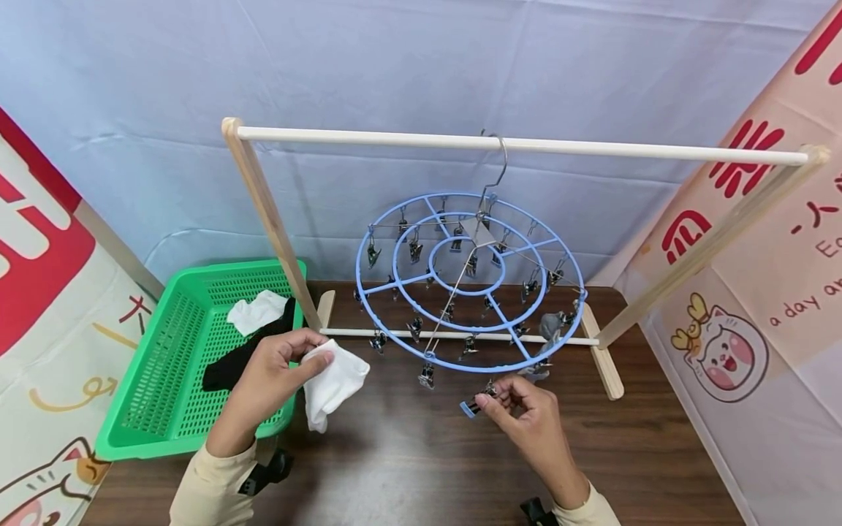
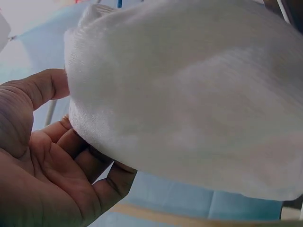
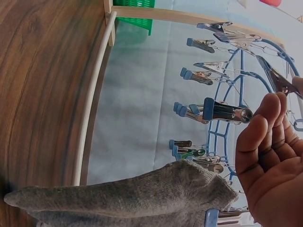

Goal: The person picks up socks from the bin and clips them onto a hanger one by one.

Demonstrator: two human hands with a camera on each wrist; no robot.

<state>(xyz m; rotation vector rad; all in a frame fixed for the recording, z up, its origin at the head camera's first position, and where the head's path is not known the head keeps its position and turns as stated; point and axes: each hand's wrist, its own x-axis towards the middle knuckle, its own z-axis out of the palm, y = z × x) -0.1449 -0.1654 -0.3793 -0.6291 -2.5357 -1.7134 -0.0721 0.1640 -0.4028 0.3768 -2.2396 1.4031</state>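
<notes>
My left hand (image 1: 279, 369) pinches a white sock (image 1: 335, 380) between thumb and fingers, its loose end hanging down beside the basket. The left wrist view is mostly filled by this white knit fabric. At the front edge of a round blue drying hanger (image 1: 483, 370), my right hand (image 1: 533, 420) pinches a metal clip (image 1: 470, 407) with blue tips. In the right wrist view several similar clips (image 3: 227, 111) dangle from the rings. A grey sock (image 3: 123, 196) hangs from the hanger close to the right hand.
A wooden rack with a white top rod (image 1: 368, 139) carries the hanger by its hook (image 1: 503, 164). On the left stands a green basket (image 1: 151, 447) containing a white garment (image 1: 258, 313) and a black one (image 1: 230, 369). Printed cloth panels flank the brown table (image 1: 395, 460).
</notes>
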